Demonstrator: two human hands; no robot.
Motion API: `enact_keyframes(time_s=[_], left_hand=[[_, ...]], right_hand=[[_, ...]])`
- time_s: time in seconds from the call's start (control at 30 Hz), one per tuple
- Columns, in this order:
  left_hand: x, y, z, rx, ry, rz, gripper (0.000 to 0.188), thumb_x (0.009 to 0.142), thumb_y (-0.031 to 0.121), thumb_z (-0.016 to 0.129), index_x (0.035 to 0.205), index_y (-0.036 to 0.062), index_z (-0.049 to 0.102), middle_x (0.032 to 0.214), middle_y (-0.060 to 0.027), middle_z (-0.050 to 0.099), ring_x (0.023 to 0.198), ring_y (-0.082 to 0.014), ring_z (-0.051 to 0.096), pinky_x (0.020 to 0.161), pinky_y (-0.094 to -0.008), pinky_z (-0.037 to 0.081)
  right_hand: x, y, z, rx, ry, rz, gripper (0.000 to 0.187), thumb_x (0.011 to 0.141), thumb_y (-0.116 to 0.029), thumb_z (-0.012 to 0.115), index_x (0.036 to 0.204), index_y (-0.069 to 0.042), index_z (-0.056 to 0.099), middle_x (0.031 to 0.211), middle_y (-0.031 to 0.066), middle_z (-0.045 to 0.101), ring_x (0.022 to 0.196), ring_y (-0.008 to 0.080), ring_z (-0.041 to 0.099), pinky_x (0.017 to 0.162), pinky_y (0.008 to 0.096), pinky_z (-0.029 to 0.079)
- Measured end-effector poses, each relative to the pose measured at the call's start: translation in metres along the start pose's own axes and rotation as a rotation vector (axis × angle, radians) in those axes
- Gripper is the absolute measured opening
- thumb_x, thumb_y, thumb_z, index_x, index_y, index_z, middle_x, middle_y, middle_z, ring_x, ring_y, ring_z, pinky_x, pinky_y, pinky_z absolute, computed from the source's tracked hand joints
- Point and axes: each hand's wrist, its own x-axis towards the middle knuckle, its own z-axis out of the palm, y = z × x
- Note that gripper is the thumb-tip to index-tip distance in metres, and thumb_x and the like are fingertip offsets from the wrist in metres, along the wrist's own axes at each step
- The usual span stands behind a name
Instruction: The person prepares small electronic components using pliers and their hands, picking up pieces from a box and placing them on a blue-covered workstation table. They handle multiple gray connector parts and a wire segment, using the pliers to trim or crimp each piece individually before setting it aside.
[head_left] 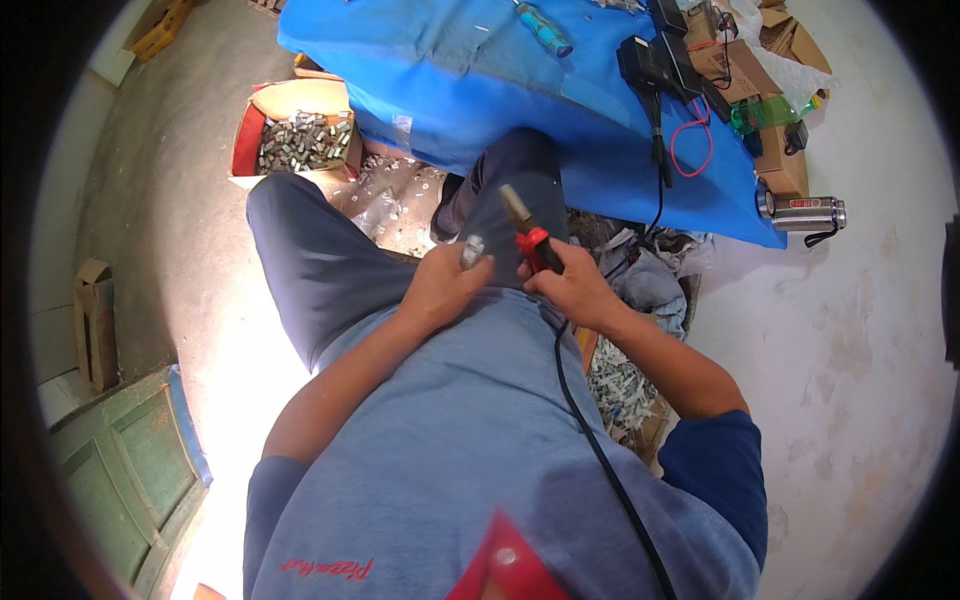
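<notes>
My left hand [443, 287] is closed round a small silvery metal piece [472, 252], which sticks up between thumb and fingers above my lap. To its right, my right hand [572, 284] grips pliers [534, 240] by their red and black handles. The worn metal jaws point up and to the left, apart from the piece. Whether the jaws are open is too small to tell. Beyond my left knee stands a cardboard box [245, 150] with a red inner side, heaped with similar small metal pieces [305, 140].
A blue-covered table [450, 100] spans the far side, bearing a screwdriver [543, 28], black power adapters [660, 62] and cartons. A steel flask [808, 214] lies at its right. Scraps [622, 390] fill a container beside my right thigh. A black cable [600, 450] crosses my shirt.
</notes>
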Motion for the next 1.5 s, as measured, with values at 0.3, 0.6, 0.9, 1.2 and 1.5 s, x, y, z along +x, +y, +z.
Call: enact_keyframes(time_s=[0.3,0.6,0.9,1.2,1.5], left_hand=[[0.002,-0.010,-0.001,-0.137,-0.005,0.006,0.027,0.092,0.024,0.063,0.079,-0.0006,0.061,0.062,-0.0015,0.054,0.059,-0.0084,0.046,0.055,-0.0315,0.040],[0.003,-0.010,0.001,0.018,0.062,-0.002,0.023,0.086,0.021,0.063,0.088,-0.0021,0.066,0.070,-0.0184,0.064,0.062,-0.0231,0.062,0.061,-0.0387,0.047],[0.008,-0.027,0.007,0.020,0.066,0.100,0.015,0.090,0.011,0.062,0.089,-0.0033,0.068,0.070,-0.0020,0.066,0.064,-0.0068,0.055,0.057,-0.0291,0.045],[0.004,-0.008,0.004,0.173,0.122,0.078,0.018,0.086,0.014,0.064,0.087,-0.0039,0.066,0.063,-0.0114,0.062,0.056,-0.0138,0.055,0.054,-0.0344,0.044],[0.003,0.001,0.003,0.200,0.126,0.081,0.019,0.085,0.015,0.064,0.086,-0.0038,0.065,0.061,-0.0150,0.060,0.053,-0.0184,0.054,0.053,-0.0370,0.042]], right_hand=[[-0.024,-0.027,-0.031,0.196,-0.537,0.243,0.037,0.076,-0.011,0.058,0.111,0.001,0.064,0.091,0.0050,0.065,0.075,0.0105,0.057,0.065,0.0264,0.046],[-0.017,-0.028,-0.035,0.350,-0.562,0.321,0.043,0.077,-0.014,0.058,0.117,0.002,0.062,0.095,0.0074,0.068,0.075,0.0133,0.060,0.067,0.0269,0.050],[-0.014,-0.024,-0.036,0.312,-0.594,0.327,0.038,0.079,-0.017,0.059,0.113,0.001,0.065,0.096,0.0074,0.069,0.077,0.0137,0.061,0.068,0.0271,0.051],[-0.013,-0.026,-0.039,0.374,-0.595,0.382,0.042,0.080,-0.018,0.061,0.119,0.000,0.062,0.104,0.0095,0.070,0.086,0.0143,0.064,0.067,0.0277,0.053],[-0.014,-0.027,-0.040,0.315,-0.592,0.351,0.041,0.081,-0.019,0.061,0.117,-0.001,0.063,0.103,0.0083,0.070,0.086,0.0142,0.064,0.065,0.0285,0.054]])
